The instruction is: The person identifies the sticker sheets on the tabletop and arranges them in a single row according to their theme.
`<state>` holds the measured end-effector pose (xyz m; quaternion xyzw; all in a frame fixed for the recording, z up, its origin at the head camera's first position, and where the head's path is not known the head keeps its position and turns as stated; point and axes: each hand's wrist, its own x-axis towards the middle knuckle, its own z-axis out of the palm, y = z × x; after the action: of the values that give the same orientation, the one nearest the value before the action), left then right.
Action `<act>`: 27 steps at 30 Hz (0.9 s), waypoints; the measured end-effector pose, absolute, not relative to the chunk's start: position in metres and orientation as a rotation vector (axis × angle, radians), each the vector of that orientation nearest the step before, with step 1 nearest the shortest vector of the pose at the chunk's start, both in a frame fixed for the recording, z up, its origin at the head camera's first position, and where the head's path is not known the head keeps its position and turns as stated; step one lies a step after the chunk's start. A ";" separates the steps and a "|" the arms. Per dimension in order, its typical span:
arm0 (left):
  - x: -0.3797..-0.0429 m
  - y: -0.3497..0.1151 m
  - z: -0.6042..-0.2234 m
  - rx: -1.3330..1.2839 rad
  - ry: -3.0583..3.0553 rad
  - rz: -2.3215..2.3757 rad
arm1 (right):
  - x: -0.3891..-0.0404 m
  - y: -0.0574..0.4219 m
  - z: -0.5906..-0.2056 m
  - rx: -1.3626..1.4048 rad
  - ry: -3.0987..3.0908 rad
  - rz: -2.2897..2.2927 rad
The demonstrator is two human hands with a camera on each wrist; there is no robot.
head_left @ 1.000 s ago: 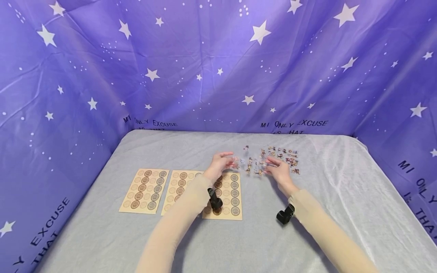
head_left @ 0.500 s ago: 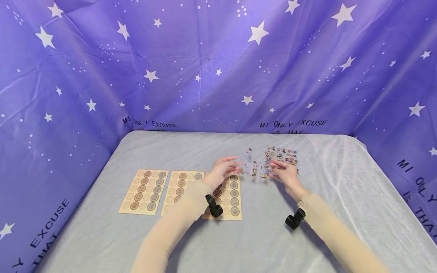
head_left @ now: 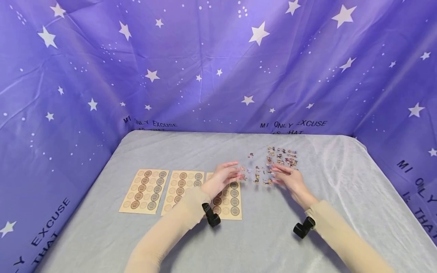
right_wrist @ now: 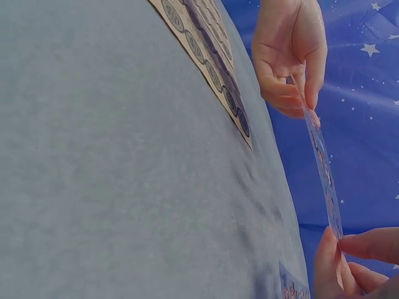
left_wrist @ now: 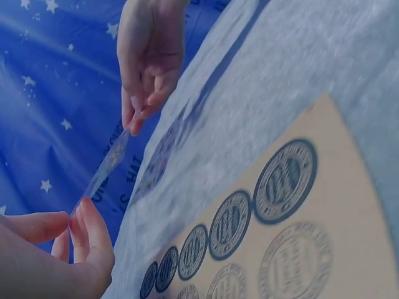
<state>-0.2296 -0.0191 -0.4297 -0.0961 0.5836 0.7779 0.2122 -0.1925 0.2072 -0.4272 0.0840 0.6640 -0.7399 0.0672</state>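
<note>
A clear sticker sheet printed with small colourful figures is stretched between my two hands, raised off the table. My left hand pinches its left edge between thumb and fingers. At the opposite edge, my right hand pinches it the same way. Both wrist views show the sheet nearly edge-on, with a gap between it and the tabletop. More clear stickers with figures lie on the table behind the right hand, which partly covers them.
Three tan sheets of round seal stickers lie in a row: the left one, the middle one and the right one, partly under my left arm. Grey cloth covers the table. A purple star-printed curtain surrounds it.
Both hands have drawn the clear sticker sheet slightly towards me and to the right, away from the stickers lying behind. The tan sheets have stayed in place.
</note>
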 end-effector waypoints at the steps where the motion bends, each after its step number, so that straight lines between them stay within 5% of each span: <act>1: -0.228 -0.019 -0.429 -0.263 1.615 2.164 | -0.194 0.210 -0.432 0.252 1.993 -2.232; 13: -0.204 -0.012 -0.427 -0.251 1.588 2.186 | -0.188 0.239 -0.463 0.171 1.972 -2.232; 27: -0.182 -0.004 -0.431 -0.169 1.675 2.167 | -0.162 0.241 -0.447 0.185 2.051 -2.096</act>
<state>-0.1816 -0.0039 -0.4311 -0.0602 0.5983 0.7742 0.1975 -0.1623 0.2413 -0.4468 0.0626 0.6945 -0.7095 0.1014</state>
